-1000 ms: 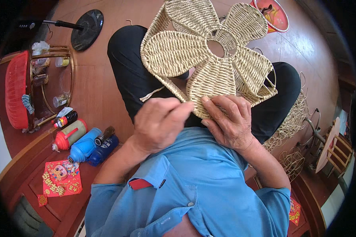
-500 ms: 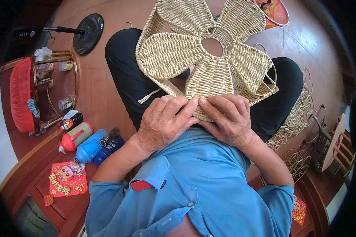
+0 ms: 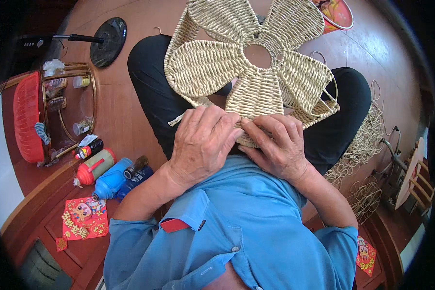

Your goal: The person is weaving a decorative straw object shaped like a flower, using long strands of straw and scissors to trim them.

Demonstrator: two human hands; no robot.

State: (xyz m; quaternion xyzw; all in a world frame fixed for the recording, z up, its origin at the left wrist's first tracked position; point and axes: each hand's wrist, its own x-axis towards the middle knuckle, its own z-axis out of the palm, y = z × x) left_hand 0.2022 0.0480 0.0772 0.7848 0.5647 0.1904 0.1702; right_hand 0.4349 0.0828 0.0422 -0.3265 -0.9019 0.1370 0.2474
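A woven straw flower-shaped basket point(image 3: 254, 94) rests across my lap, its broad petals set around a round hole. My left hand point(image 3: 204, 140) and my right hand point(image 3: 276, 145) pinch the basket's near edge side by side, thumbs and forefingers almost meeting. Parts of that edge are hidden under my fingers. A loose cord end point(image 3: 175, 120) sticks out of the weave by my left hand. On the basket's right side a thin strand loops up from the rim.
A heap of straw cord point(image 3: 360, 142) lies on the floor to the right, with a smaller coil point(image 3: 364, 199) nearer me. Flasks, including a blue one point(image 3: 112, 178), stand at left beside a rack point(image 3: 65, 70) and a red basket point(image 3: 26, 116). A round black stand base point(image 3: 108, 42) is farther off.
My left hand has shifted slightly, its fingers bunching closer over the near edge. The basket has moved a little to the left; my right hand keeps its hold.
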